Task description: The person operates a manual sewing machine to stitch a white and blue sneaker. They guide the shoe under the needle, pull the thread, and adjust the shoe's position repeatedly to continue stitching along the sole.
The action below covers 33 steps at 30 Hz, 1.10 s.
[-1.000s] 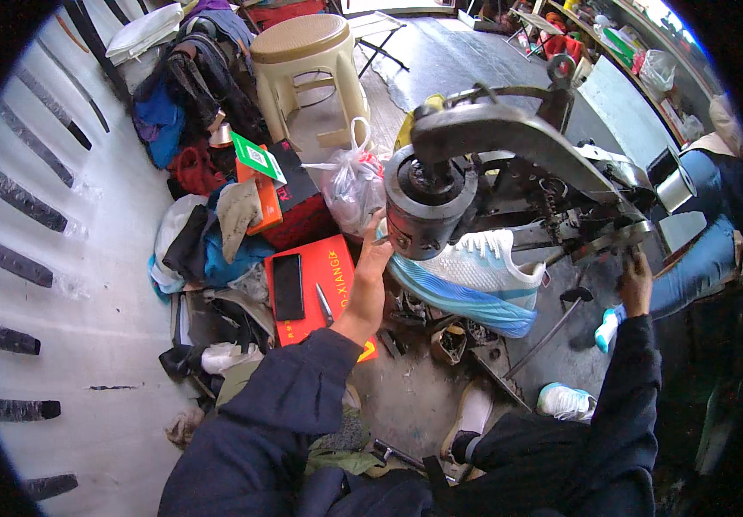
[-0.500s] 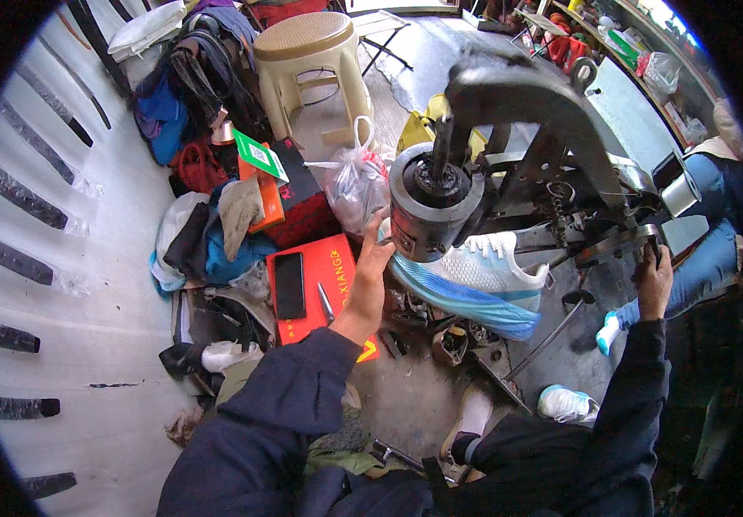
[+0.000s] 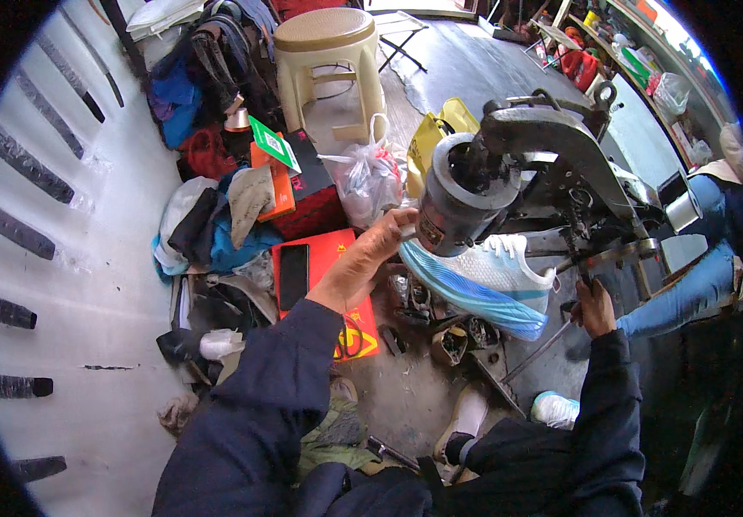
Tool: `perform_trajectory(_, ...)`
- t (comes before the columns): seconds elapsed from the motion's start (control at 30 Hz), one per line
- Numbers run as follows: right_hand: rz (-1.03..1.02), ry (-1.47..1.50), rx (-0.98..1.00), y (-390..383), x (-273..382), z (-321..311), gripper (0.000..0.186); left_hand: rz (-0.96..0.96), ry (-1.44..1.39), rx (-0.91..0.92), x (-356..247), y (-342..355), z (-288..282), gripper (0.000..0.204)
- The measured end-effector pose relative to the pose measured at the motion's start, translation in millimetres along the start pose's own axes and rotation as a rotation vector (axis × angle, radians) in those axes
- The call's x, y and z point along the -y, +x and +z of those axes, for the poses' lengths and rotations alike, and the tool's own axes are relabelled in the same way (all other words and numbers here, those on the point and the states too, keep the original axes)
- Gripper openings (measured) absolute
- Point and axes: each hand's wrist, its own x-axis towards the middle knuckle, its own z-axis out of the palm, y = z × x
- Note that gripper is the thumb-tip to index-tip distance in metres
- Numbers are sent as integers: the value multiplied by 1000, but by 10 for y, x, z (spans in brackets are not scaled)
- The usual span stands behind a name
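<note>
A white and blue running shoe [image 3: 483, 280] sits under the dark head of a hand-cranked sewing machine [image 3: 552, 138], sole facing me. My left hand [image 3: 367, 258] is closed at the shoe's toe, thumb and fingers by its tip; the machine's round grey cylinder [image 3: 462, 207] hides part of the toe. At the machine's right side, my right hand [image 3: 594, 308] is wrapped round the crank handle [image 3: 587, 277] below the wheel. A spool of pale thread [image 3: 682, 207] is mounted at the right of the machine.
On the left lie a red box [image 3: 337, 244] with a black phone [image 3: 294, 276] and scissors [image 3: 352, 336]. Behind stand a plastic bag [image 3: 370, 181] and a beige stool [image 3: 327, 60]. Another person's jeans-clad leg [image 3: 690, 293] is at right. A matching shoe [image 3: 555, 409] rests on the floor.
My right hand has swung down and to the left with the crank. The view has shifted a little. My left hand stays at the shoe's toe.
</note>
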Motion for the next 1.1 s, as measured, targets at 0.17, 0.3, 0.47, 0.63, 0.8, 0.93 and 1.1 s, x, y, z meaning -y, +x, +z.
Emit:
perform_trajectory(0.17,33,53,38,32,45,1,33,148,430,-41,-13,51,107,110)
perform_trajectory(0.3,-87,-34,-22,-100,234,-38,31,191,482,-55,27,30,91,112)
perform_trajectory(0.47,-274,54,-333,-189,510,-659,27,187,542,-65,38,15,38,108)
perform_trajectory(0.63,-341,-232,-609,406,-120,-1250,26,237,619,-88,-9,4,48,105)
perform_trajectory(0.8,-742,-756,-343,608,-874,-808,28,228,775,-112,-30,6,55,117)
perform_trajectory(0.93,-67,35,52,203,-393,-246,35,350,828,-234,97,63,218,113)
perform_trajectory(1.1,-162,-74,-74,-182,406,-41,28,361,943,-333,209,55,306,114)
